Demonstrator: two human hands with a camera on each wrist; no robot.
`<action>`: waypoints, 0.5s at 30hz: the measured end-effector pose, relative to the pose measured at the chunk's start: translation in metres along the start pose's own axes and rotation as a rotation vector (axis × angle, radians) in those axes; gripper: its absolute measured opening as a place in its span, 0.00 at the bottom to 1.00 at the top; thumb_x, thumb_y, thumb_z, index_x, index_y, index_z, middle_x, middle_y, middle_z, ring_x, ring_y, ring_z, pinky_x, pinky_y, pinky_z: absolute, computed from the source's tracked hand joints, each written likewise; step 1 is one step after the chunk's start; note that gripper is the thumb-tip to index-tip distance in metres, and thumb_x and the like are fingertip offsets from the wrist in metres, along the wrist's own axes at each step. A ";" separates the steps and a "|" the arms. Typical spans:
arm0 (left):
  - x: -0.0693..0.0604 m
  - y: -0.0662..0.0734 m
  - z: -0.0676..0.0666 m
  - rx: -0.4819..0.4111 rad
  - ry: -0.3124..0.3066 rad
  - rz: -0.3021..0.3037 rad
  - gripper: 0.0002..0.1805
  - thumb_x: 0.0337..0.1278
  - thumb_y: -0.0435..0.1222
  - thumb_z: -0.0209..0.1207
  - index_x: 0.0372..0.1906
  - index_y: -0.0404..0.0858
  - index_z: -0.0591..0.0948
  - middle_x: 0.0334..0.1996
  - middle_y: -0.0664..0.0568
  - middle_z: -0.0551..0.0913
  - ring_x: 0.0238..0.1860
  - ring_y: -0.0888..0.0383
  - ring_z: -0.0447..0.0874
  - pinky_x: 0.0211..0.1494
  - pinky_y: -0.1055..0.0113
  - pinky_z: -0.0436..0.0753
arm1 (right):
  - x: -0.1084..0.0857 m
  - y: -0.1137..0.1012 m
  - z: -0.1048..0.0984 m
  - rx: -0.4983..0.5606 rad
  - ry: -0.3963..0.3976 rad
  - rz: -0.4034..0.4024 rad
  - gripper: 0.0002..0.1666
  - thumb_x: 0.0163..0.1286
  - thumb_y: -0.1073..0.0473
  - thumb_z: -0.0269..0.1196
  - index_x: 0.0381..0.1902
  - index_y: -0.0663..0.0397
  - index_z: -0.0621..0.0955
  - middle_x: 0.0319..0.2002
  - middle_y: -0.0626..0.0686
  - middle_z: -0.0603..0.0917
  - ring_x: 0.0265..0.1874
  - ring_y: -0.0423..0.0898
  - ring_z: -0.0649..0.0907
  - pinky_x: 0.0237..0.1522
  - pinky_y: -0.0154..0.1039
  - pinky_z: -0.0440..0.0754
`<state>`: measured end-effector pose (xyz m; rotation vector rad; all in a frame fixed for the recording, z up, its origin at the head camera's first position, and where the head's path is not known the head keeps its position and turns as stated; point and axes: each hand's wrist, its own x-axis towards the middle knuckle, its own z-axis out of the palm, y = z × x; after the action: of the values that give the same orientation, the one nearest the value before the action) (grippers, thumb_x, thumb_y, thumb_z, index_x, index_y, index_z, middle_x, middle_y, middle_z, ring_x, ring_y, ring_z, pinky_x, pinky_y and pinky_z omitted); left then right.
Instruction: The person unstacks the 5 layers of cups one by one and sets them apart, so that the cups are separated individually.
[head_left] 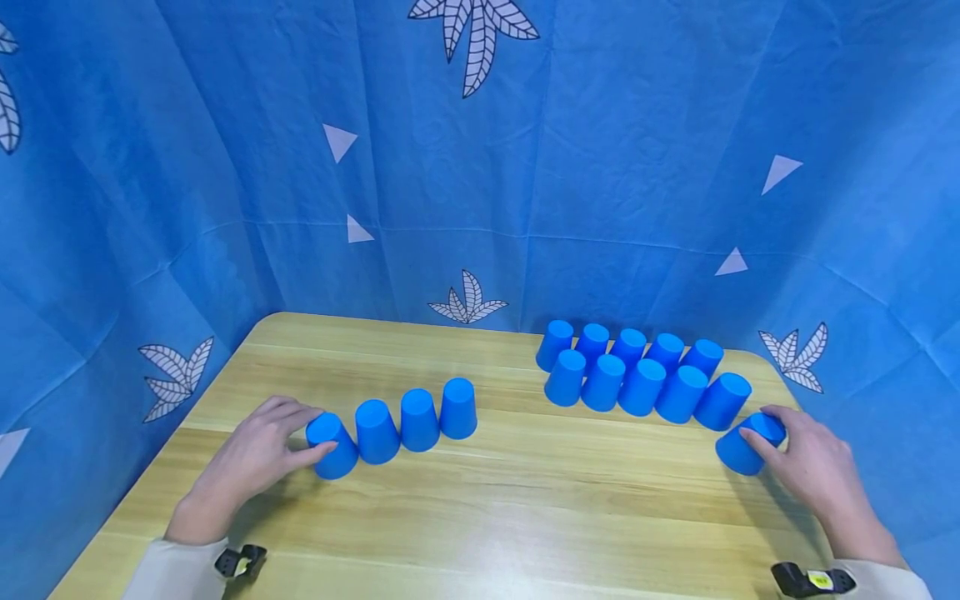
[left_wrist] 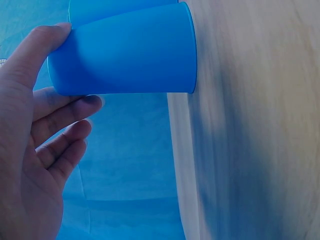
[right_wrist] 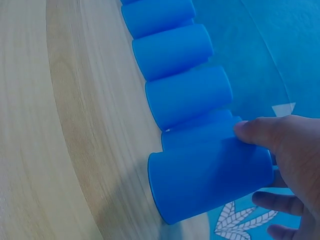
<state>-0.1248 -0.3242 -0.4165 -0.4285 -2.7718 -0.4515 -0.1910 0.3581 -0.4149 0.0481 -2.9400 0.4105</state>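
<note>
At the left of the table, my left hand (head_left: pixel 258 450) pinches the upper part of an upside-down blue cup (left_wrist: pixel 125 55) between thumb and fingers. This cup is the left end of a slanting row of several blue cups (head_left: pixel 419 421). On the right, my right hand (head_left: pixel 813 462) grips another upside-down blue cup (right_wrist: pixel 210 185) near its narrow base, thumb on the near side. That cup is at the front right end of two rows of upside-down blue cups (head_left: pixel 641 387). Whether its rim touches the table cannot be told.
The wooden table (head_left: pixel 480 517) has rounded far corners. Behind and beside it hangs a blue curtain (head_left: pixel 637 167) with leaf and triangle prints. Between the left row and the right rows lies a stretch of bare wood.
</note>
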 end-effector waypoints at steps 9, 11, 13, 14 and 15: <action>-0.001 0.000 0.000 -0.001 0.010 0.004 0.28 0.50 0.51 0.70 0.49 0.33 0.85 0.44 0.44 0.84 0.48 0.45 0.78 0.53 0.46 0.79 | 0.002 -0.003 -0.002 -0.014 -0.004 0.000 0.43 0.68 0.37 0.61 0.59 0.73 0.69 0.52 0.78 0.71 0.48 0.76 0.70 0.42 0.75 0.66; -0.001 -0.001 0.001 -0.003 0.010 0.004 0.28 0.50 0.51 0.70 0.49 0.33 0.85 0.44 0.44 0.84 0.48 0.45 0.78 0.53 0.46 0.79 | 0.002 -0.006 -0.004 -0.014 0.013 -0.025 0.43 0.67 0.38 0.62 0.60 0.72 0.70 0.53 0.78 0.71 0.49 0.76 0.70 0.42 0.74 0.66; -0.001 -0.001 0.001 -0.004 0.010 0.005 0.28 0.50 0.51 0.70 0.49 0.33 0.85 0.44 0.44 0.84 0.48 0.45 0.78 0.53 0.46 0.79 | 0.002 -0.009 -0.007 -0.013 0.040 -0.060 0.41 0.67 0.39 0.63 0.60 0.71 0.71 0.53 0.77 0.72 0.48 0.76 0.70 0.40 0.74 0.66; -0.001 -0.001 0.001 -0.005 0.012 0.006 0.28 0.50 0.51 0.70 0.48 0.33 0.85 0.44 0.44 0.84 0.48 0.45 0.78 0.53 0.46 0.79 | 0.002 -0.012 -0.009 -0.013 0.052 -0.077 0.40 0.67 0.40 0.63 0.59 0.70 0.72 0.53 0.77 0.72 0.48 0.76 0.71 0.40 0.74 0.66; 0.000 -0.001 0.001 -0.006 0.012 0.006 0.28 0.50 0.51 0.70 0.48 0.33 0.85 0.44 0.44 0.84 0.48 0.45 0.78 0.53 0.46 0.79 | 0.002 -0.015 -0.011 -0.013 0.062 -0.092 0.40 0.67 0.40 0.64 0.59 0.70 0.72 0.53 0.77 0.73 0.48 0.76 0.71 0.41 0.74 0.66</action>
<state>-0.1249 -0.3248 -0.4177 -0.4341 -2.7575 -0.4593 -0.1907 0.3470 -0.4002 0.1660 -2.8662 0.3725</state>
